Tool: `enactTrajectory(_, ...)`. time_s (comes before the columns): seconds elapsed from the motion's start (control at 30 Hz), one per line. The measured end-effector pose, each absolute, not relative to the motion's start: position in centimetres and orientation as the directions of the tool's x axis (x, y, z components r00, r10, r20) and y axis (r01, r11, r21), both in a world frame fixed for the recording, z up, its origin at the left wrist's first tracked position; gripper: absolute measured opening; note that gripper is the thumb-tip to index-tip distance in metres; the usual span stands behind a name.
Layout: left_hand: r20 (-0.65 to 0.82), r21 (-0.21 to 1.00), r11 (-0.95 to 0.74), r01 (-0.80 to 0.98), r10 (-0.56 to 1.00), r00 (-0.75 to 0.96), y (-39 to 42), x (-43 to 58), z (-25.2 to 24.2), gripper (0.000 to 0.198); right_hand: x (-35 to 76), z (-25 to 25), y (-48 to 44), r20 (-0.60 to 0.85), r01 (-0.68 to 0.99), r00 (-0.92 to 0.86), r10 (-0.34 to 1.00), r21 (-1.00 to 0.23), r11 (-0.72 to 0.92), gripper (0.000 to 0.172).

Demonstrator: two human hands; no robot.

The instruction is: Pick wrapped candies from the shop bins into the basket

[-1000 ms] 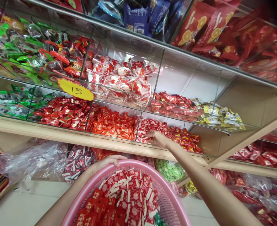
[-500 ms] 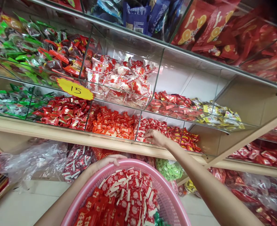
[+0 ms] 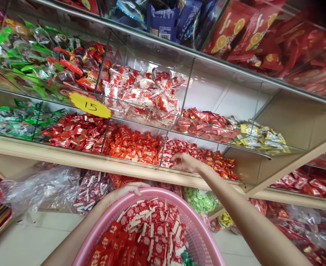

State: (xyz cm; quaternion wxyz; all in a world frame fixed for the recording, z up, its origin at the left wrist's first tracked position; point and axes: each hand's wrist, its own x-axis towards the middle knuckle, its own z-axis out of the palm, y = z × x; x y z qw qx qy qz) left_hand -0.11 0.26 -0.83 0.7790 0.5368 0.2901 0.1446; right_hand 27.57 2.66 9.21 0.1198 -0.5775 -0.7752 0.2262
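My left hand (image 3: 127,192) is closed over the far rim of a pink plastic basket (image 3: 82,246). In the basket lie red-and-white wrapped candies (image 3: 160,231), orange-red wrapped candies (image 3: 107,240) and a bit of green wrapping (image 3: 189,258) at the lower right. Over the lowest shelf, my right hand (image 3: 187,162) reaches into a compartment of red-and-white wrapped candies (image 3: 179,147). Its fingers are bent, with a gap between thumb and forefinger; no candy shows in them. The fingertips are at the candies, partly seen through the clear front panel.
Clear panels divide the shelves of wrapped sweets. A yellow price tag (image 3: 90,105) reading 15 hangs on the middle shelf's front. The wooden shelf edge (image 3: 140,173) runs between basket and compartments. Below it lie bagged goods, including green sweets (image 3: 200,200) and a clear plastic bag (image 3: 41,188).
The fingers of my right hand have parted slightly above the same candies. My left hand and the basket hold their place; the view has shifted a little.
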Motion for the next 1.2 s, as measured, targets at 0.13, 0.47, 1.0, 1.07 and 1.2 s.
enactTrajectory(0.13,-0.292,0.917,0.39,0.08,0.524,0.8,0.5,-0.1,-1.2,0.055,27.9,9.0,3.0,-0.02,0.867,-0.338,0.941,-0.396,0.303,0.029)
enactTrajectory(0.47,-0.293,0.919,0.387,0.081,0.53,0.796,0.3,-0.2,-1.2,0.053,28.0,9.3,2.7,-0.003,0.867,-0.428,0.904,-0.284,0.41,0.028)
enactTrajectory(1.0,-0.291,0.91,0.411,0.062,0.524,0.801,0.0,-0.1,-0.6,0.051,27.5,8.7,3.6,-0.03,0.851,-0.466,0.884,-0.288,0.439,0.014)
enactTrajectory(1.07,-0.288,0.909,0.414,0.058,0.52,0.804,0.0,-0.1,-0.7,0.051,27.6,8.8,3.4,-0.023,0.842,-0.467,0.884,-0.315,0.437,0.016)
enactTrajectory(1.2,-0.279,0.908,0.417,0.046,0.52,0.807,0.0,-0.2,-0.7,0.049,27.8,9.5,2.7,-0.021,0.847,-0.394,0.919,-0.398,0.354,0.022)
